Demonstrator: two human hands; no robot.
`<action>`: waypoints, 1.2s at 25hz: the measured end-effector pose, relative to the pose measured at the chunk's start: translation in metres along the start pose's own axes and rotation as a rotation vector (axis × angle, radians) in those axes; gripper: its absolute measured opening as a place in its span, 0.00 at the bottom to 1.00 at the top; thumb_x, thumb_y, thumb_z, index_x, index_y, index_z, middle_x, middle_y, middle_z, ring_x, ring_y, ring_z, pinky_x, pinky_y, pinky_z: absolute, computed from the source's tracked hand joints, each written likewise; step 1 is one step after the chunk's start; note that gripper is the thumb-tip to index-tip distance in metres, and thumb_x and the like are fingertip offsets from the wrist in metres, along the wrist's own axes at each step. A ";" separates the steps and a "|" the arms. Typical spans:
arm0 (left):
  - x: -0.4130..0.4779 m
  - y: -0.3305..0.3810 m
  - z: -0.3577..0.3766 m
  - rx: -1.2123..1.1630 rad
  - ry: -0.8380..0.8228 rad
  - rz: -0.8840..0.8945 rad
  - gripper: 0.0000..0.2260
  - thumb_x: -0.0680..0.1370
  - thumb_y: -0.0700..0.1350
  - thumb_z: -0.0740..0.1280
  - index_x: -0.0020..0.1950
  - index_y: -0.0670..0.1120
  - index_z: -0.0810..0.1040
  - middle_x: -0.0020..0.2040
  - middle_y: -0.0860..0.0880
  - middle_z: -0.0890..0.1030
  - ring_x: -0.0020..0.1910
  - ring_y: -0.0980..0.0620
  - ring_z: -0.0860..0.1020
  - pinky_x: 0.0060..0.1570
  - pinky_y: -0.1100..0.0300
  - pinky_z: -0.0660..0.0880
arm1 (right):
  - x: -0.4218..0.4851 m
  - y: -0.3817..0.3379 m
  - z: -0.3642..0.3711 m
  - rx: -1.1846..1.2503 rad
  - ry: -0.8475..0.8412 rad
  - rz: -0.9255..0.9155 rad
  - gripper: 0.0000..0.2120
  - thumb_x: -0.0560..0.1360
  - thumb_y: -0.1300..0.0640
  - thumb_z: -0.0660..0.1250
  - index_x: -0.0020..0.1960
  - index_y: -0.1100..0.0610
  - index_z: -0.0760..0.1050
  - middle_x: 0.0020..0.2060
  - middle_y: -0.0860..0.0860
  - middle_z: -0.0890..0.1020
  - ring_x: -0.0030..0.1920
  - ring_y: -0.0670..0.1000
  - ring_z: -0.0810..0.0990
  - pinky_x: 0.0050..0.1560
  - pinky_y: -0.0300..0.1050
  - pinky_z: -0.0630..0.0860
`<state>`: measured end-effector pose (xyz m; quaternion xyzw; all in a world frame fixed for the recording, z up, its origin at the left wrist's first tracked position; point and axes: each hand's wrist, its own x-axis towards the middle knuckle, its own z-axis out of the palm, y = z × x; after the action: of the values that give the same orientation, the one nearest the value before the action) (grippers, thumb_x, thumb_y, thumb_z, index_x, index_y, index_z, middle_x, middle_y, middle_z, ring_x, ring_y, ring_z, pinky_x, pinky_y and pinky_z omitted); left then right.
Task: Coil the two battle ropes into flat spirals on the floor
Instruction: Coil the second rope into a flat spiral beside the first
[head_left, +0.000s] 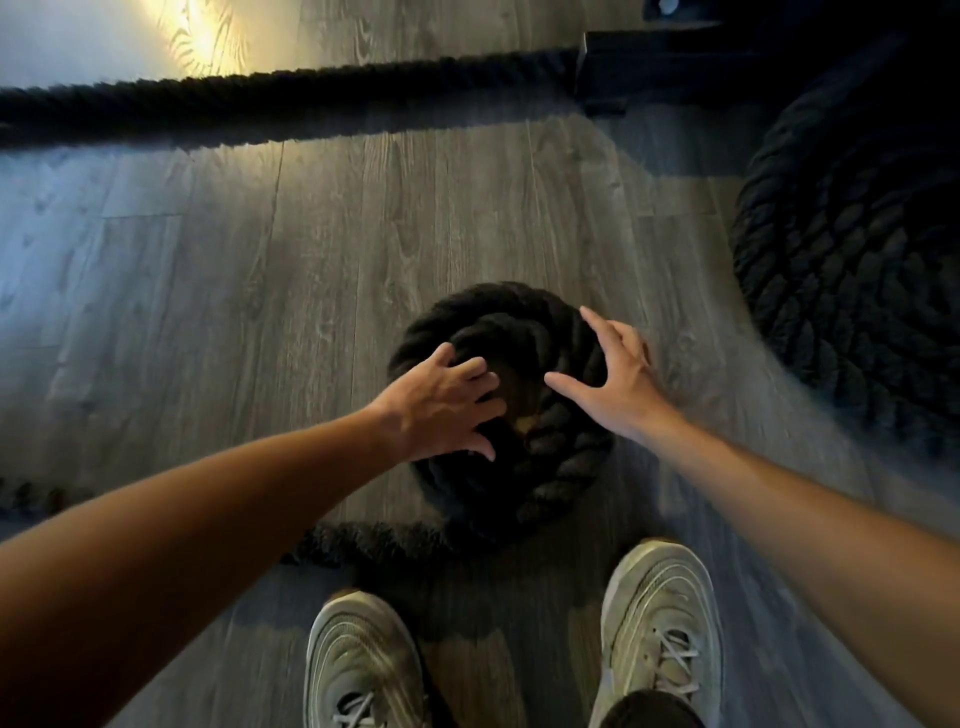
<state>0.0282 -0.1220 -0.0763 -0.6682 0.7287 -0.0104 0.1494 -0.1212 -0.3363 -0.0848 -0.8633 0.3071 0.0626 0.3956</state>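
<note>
1. Your left hand (441, 400) lies on the middle of the small coil (550, 457), fingers splayed and slightly bent, pressing rather than gripping.
2. Your right hand (618, 379) rests on the coil's right edge, fingers spread wide.
3. The coil sits on the floor (234, 270) just ahead of your shoes (660, 623). Its loose tail (374, 540) runs off left.
4. A large coil (852, 291) lies at the right.

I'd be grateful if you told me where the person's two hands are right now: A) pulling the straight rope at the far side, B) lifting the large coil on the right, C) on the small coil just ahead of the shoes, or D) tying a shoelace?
C: the left hand and the right hand both lie with spread fingers on the small coil, just ahead of the shoes.
</note>
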 end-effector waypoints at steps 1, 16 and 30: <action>-0.003 0.006 0.001 -0.031 0.055 -0.079 0.28 0.77 0.71 0.53 0.59 0.51 0.78 0.54 0.49 0.79 0.56 0.46 0.73 0.51 0.48 0.67 | -0.007 -0.001 0.007 0.029 0.066 0.034 0.42 0.69 0.34 0.69 0.77 0.40 0.54 0.71 0.49 0.60 0.73 0.55 0.59 0.71 0.54 0.63; -0.026 0.059 0.000 -0.584 0.145 -0.688 0.26 0.73 0.73 0.58 0.46 0.50 0.74 0.36 0.51 0.82 0.40 0.48 0.80 0.39 0.53 0.76 | -0.029 -0.030 0.038 -0.081 -0.046 0.041 0.49 0.67 0.31 0.70 0.79 0.45 0.49 0.67 0.53 0.63 0.69 0.58 0.63 0.63 0.56 0.71; -0.069 -0.045 0.025 -0.183 -0.012 0.228 0.30 0.82 0.66 0.52 0.81 0.59 0.47 0.56 0.52 0.79 0.60 0.50 0.77 0.65 0.39 0.63 | -0.027 -0.031 0.028 -0.122 -0.062 0.043 0.49 0.66 0.29 0.69 0.78 0.43 0.50 0.68 0.51 0.64 0.69 0.57 0.65 0.59 0.54 0.72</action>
<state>0.0815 -0.0552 -0.0762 -0.5921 0.7968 0.0772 0.0924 -0.1205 -0.2875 -0.0745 -0.8767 0.3085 0.1163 0.3502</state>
